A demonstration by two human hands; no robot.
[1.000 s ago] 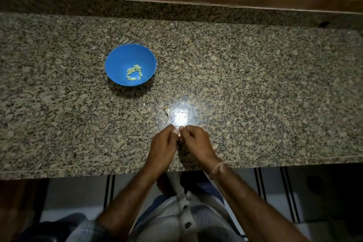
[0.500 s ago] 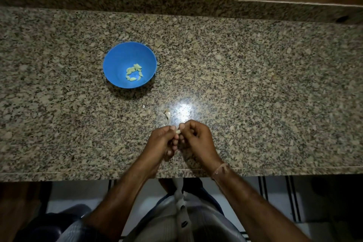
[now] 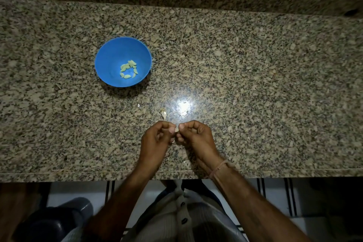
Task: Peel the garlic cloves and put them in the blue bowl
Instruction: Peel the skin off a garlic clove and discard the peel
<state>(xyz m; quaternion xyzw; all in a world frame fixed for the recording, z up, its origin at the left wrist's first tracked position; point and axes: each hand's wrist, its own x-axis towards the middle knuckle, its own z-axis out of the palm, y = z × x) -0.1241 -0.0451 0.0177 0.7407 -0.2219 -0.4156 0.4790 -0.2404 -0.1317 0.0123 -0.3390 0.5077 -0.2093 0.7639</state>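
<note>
left hand [image 3: 157, 139] and right hand [image 3: 193, 136]: both grips pinch one garlic clove [image 3: 176, 129] between fingertips, above the tabletop [image 3: 255, 76] | blue bowl [image 3: 110, 61]: far-left, holds peeled cloves [image 3: 128, 69] | skin scrap [image 3: 163, 113]: on tabletop near hands

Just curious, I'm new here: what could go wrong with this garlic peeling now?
The small pale garlic clove pinched between left hand and right hand could slip; they work near the front edge of the speckled granite counter, so it might fall off. Papery skin scraps nearby could end up in the round blue bowl.
</note>
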